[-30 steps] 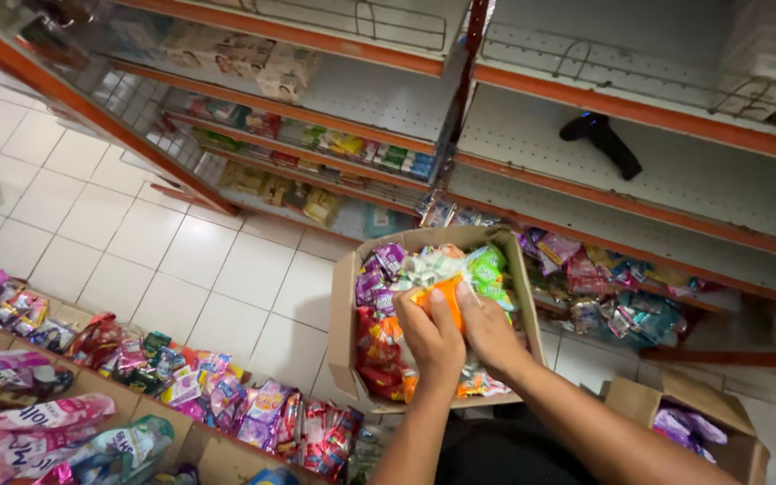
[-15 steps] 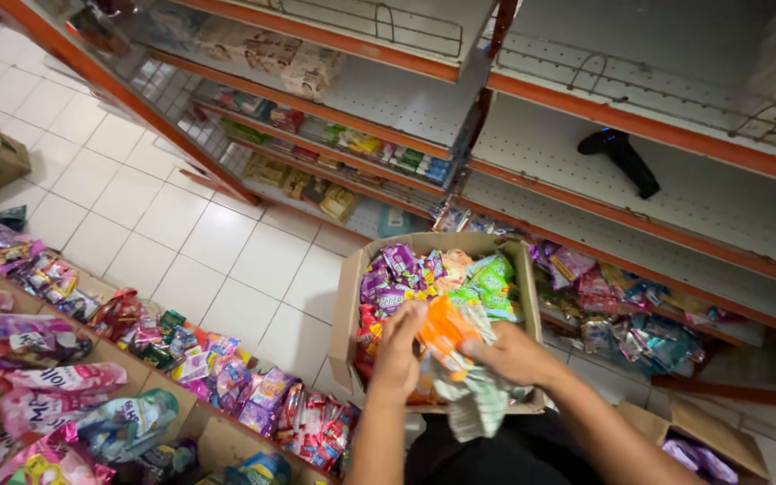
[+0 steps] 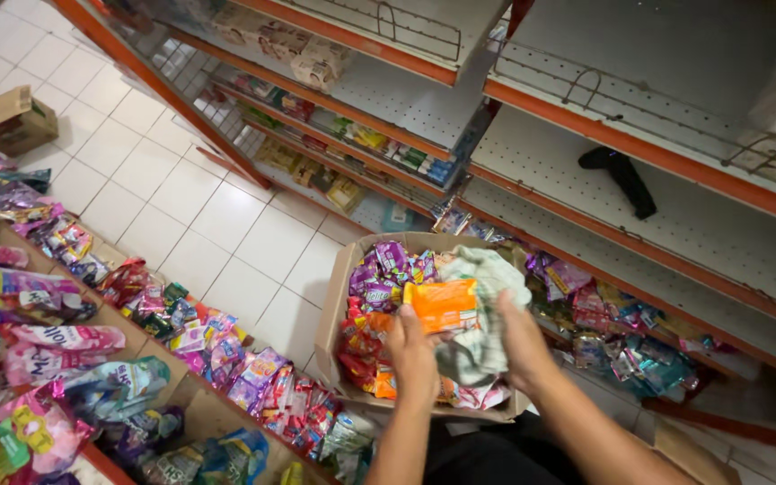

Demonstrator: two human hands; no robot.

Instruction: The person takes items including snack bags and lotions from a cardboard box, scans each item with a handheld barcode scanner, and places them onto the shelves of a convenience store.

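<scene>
Head cam: orange packet [image 3: 443, 305] long axis left-right, left hand [image 3: 412, 352] grip holding it, right hand [image 3: 519, 339] gripping cloth [image 3: 482, 310].

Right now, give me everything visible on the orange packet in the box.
The orange packet is a flat, glossy, rectangular pouch, plastic by its look, lying roughly level on top of the mixed sweets in the open cardboard box. The left hand touches its lower left edge. A crumpled pale cloth, held by the right hand, lies against its right side. Purple packets lie just behind it.
</scene>
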